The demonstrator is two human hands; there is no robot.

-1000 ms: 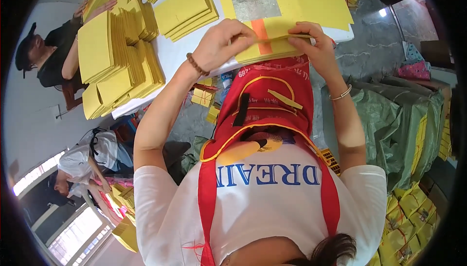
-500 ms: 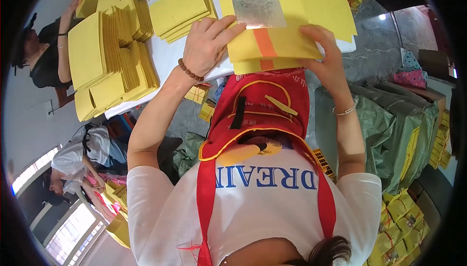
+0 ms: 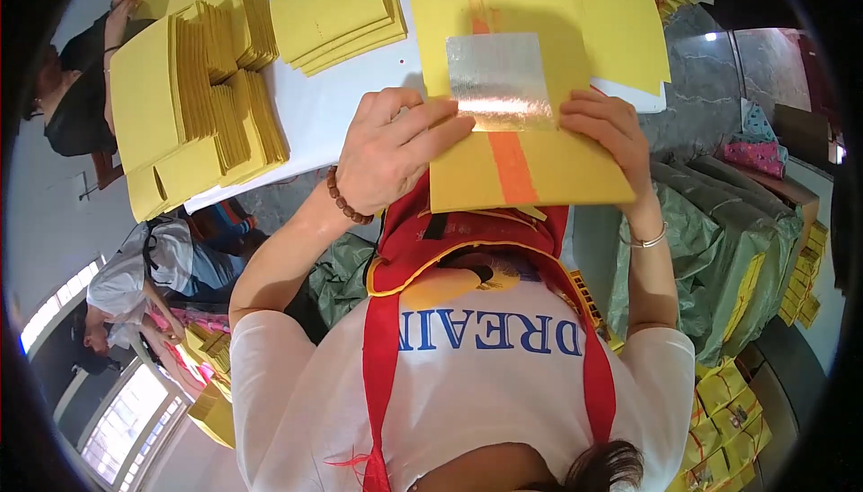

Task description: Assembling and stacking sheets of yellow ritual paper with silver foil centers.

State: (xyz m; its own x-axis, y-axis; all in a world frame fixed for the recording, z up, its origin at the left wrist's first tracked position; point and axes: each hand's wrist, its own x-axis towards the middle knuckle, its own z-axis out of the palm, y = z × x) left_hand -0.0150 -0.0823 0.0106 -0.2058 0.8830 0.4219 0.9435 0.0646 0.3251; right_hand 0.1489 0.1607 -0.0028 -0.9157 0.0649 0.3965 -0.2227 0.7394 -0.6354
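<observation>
Paper (image 3: 568,168), yellow with an orange stripe (image 3: 512,168) and silver square (image 3: 499,74), juts over the white desk's (image 3: 342,110) near edge; the right hand's (image 3: 616,146) grip holds its right side; the left hand (image 3: 387,155) touches its left, pinch unclear; folded yellow stacks (image 3: 148,87) crowd the left.

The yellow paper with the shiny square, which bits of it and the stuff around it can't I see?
In the head view:
The underside of the yellow paper: it faces away from the camera.
The right hand's thumb: hidden, seemingly behind that paper.
Part of the red apron: the paper covers it.
The far end of the yellow sheet on the right: cut off by the top edge.
</observation>
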